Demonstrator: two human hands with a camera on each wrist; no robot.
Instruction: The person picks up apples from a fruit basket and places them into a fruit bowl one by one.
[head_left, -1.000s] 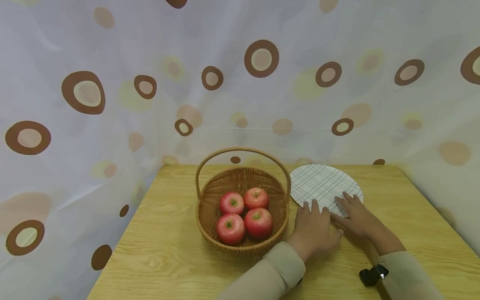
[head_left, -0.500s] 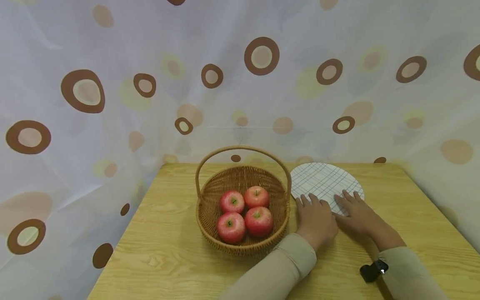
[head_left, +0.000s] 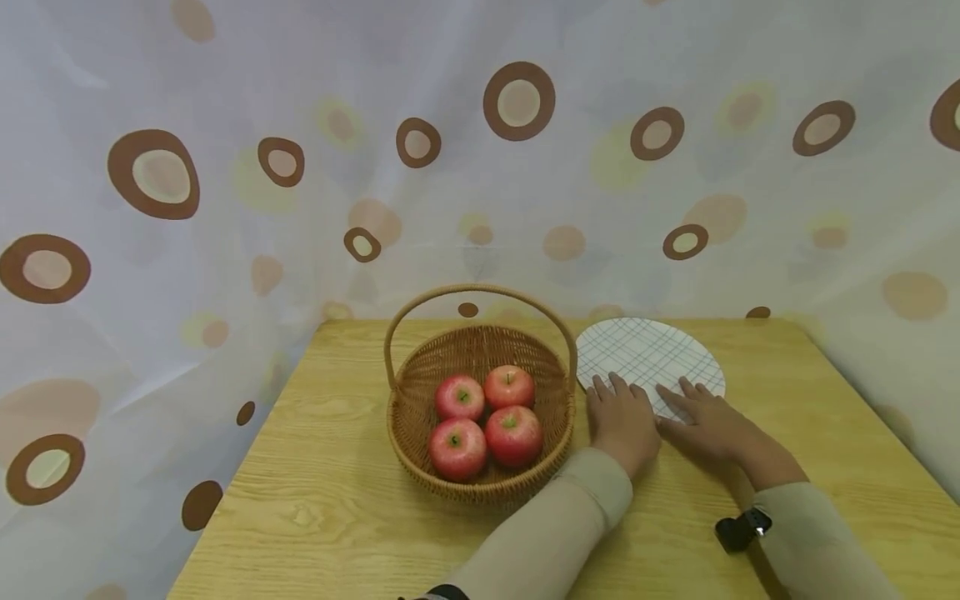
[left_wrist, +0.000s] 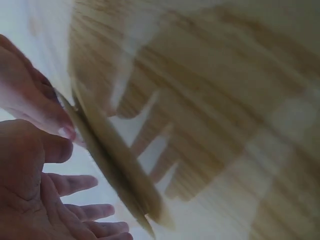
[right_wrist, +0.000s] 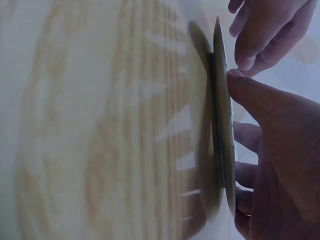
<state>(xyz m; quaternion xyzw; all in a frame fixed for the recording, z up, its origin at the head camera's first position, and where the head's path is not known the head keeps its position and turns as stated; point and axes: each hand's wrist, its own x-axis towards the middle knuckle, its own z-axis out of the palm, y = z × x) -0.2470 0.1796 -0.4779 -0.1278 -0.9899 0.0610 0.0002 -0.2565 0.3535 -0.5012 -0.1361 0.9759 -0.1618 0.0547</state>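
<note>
Four red apples are held in a wicker basket, set on a wooden table. Just to the right of the basket a round checked board is laid, its near rim touched by both hands. The left hand, nearer the basket, is rested there with fingers fairly straight; the right hand, farther from the basket, is spread wider, its thumb set at the edge. Nothing is seen to be gripped by either. A second ago the left thumb was stuck out away from the basket; now it is hidden in the head view, and the left sleeve is seen farther to the basket's right. Basket, apples and board are left unmoved.
</note>
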